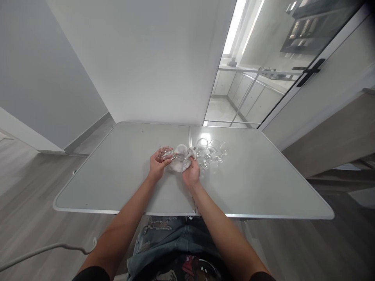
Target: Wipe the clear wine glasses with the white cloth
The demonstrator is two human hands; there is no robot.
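Note:
My left hand (157, 165) grips a clear stemmed glass (165, 154) lying on its side above the middle of the grey folding table (117, 183). My right hand (191, 173) holds a white cloth (182, 157) bunched around the other end of that glass. Just to the right of the cloth stand three more clear wine glasses (211, 153), upright and close together on the table.
A white wall panel (146, 58) rises behind the table's far edge. A glass door with a black handle (310, 72) stands at the back right. A white cable (43, 251) lies on the wood floor at the lower left.

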